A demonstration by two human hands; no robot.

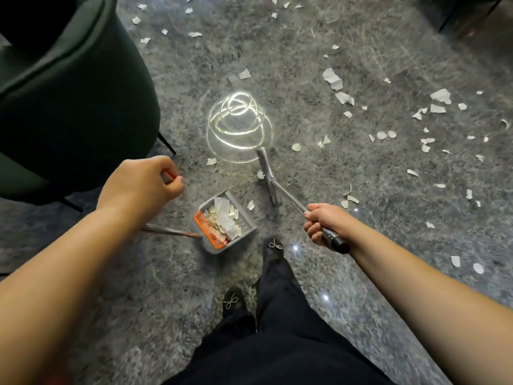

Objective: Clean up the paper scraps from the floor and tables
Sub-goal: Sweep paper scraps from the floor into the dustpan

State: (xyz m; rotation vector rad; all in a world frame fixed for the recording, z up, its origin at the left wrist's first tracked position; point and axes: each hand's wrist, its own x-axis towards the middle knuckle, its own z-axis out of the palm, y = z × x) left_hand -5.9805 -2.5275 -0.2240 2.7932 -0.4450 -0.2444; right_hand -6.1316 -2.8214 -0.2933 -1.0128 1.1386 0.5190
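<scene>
White paper scraps (333,79) lie scattered over the grey stone floor, thickest at the right and far side. A grey dustpan (226,220) with an orange comb edge stands on the floor between my arms, holding a heap of scraps. Its long metal handle (172,232) runs left under my left forearm. My left hand (144,182) grips the top of that handle, fingers curled. My right hand (322,225) grips the black-ended handle of a grey broom (268,173), whose head rests on the floor just beyond the dustpan. A few scraps lie beside the broom head.
A dark green upholstered chair (69,93) with thin black legs fills the left side. My black trousers and shoes (274,245) are right behind the dustpan. A bright ring-shaped light reflection (238,126) glares on the floor. Dark furniture legs (458,18) stand at the top right.
</scene>
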